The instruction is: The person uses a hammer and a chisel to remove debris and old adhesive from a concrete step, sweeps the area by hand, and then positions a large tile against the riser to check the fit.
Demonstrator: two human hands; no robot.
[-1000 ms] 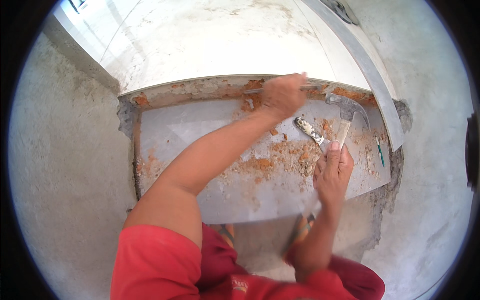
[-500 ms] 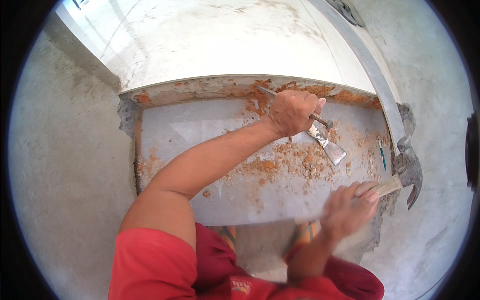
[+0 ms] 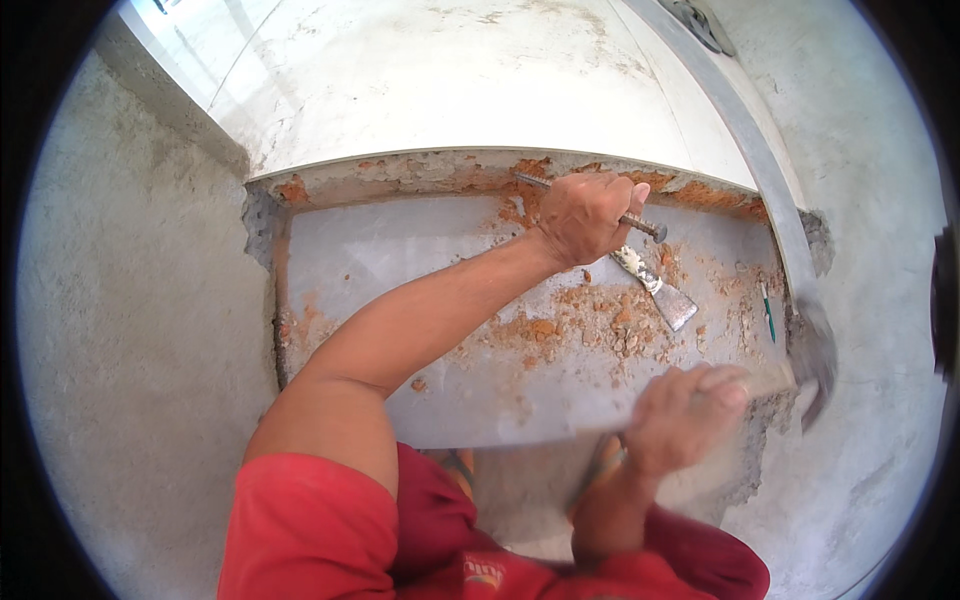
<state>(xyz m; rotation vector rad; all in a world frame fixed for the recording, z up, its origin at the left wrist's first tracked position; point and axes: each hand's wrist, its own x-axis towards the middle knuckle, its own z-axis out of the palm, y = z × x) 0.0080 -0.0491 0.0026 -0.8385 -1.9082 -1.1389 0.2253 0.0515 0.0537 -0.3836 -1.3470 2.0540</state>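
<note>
Head view: your left hand (image 3: 588,212) clamps the chisel (image 3: 641,226), tip at the broken edge (image 3: 420,174); your right hand (image 3: 688,415), well apart, grips the hammer (image 3: 814,352). An off-centre blow could strike the left hand.

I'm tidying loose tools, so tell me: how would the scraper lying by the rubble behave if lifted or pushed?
Lying flat, the scraper seems unlikely to roll. Its broad metal blade looks thin, so it may flex slightly. Pushed, it would probably drag against the rubble beside it.
</note>
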